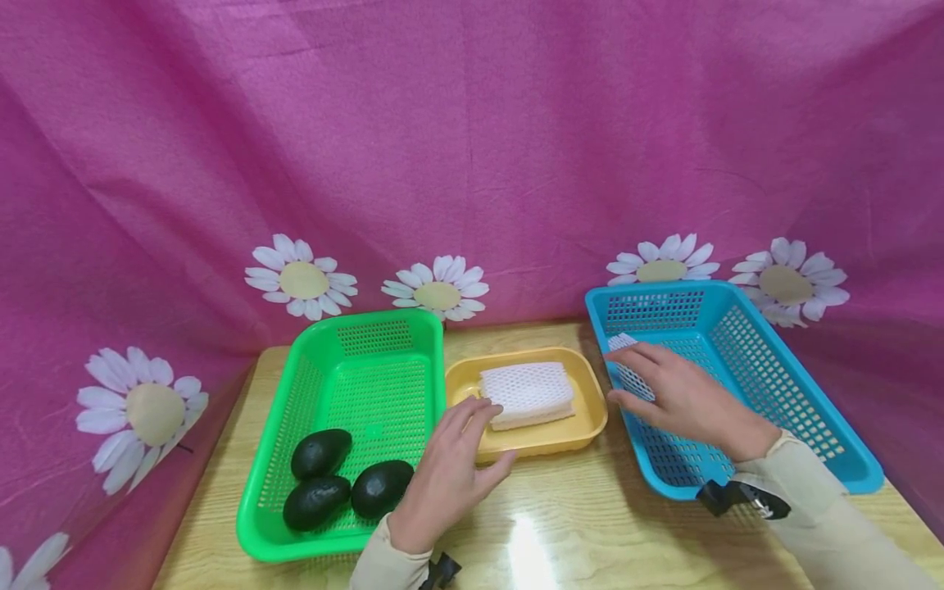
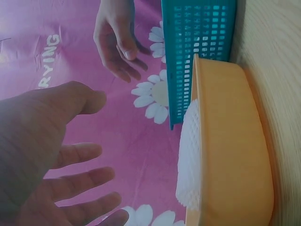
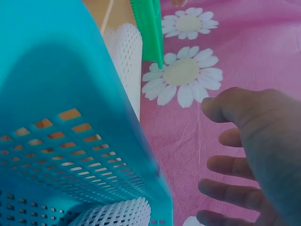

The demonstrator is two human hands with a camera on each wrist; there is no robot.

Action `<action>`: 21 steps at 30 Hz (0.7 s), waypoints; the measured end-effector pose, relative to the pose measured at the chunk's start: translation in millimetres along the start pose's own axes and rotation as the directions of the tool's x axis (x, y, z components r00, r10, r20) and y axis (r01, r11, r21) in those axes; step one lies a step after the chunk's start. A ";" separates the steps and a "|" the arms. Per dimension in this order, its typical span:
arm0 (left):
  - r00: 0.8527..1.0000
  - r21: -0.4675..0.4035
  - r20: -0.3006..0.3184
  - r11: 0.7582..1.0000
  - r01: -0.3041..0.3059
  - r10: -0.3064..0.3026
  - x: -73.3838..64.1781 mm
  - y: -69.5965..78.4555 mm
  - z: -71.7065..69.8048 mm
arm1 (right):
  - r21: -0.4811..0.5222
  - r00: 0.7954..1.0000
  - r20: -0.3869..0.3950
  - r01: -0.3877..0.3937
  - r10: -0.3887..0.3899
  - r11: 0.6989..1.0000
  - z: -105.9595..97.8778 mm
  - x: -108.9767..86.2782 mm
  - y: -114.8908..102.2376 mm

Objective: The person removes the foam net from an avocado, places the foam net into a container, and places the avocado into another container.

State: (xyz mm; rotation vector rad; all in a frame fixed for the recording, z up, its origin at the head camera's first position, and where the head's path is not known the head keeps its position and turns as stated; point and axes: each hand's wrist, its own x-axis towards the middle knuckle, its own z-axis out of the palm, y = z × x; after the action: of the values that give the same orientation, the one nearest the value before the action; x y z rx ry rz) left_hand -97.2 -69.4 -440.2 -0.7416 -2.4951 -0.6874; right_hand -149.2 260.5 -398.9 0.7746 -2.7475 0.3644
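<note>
My left hand [image 1: 451, 471] hovers at the front left of a yellow tray [image 1: 590, 414], fingers spread loosely with nothing in them. White foam net sleeves [image 1: 527, 389] lie flat and stacked in that tray; in the head view my left fingertips overlap their left end. My right hand [image 1: 686, 401] is above the left side of a blue basket [image 1: 804, 393], its fingers relaxed and holding nothing. Below it, inside the basket, lies a white foam net piece [image 3: 117, 214], partly hidden by the hand in the head view; its contents do not show.
A green basket [image 1: 254, 483] stands on the left with three dark avocados [image 1: 381, 489] toward its front. The yellow tray sits between the two baskets on a wooden table [image 1: 568, 524]. A pink curtain with daisies [image 1: 472, 164] hangs behind.
</note>
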 end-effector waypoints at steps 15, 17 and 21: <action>0.998 -0.002 -0.015 0.998 -0.063 0.063 -1.6 9.9 11.9 | 0.049 0.998 0.043 -0.048 0.046 0.998 0.1 9.2 19.2; 0.998 0.001 -0.010 0.998 -0.068 0.068 -2.1 11.2 13.6 | 0.052 0.997 0.044 -0.058 0.056 0.997 2.1 10.7 23.5; 0.997 0.003 0.010 0.997 -0.083 0.083 -4.2 13.5 16.9 | 0.058 0.997 0.047 -0.070 0.067 0.996 5.2 14.0 31.8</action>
State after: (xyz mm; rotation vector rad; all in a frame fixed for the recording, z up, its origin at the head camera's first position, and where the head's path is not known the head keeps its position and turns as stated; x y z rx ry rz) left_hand -90.5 -51.5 -451.1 -0.8436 -2.4581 -0.6520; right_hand -178.8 278.6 -404.7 0.7130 -2.8223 0.4501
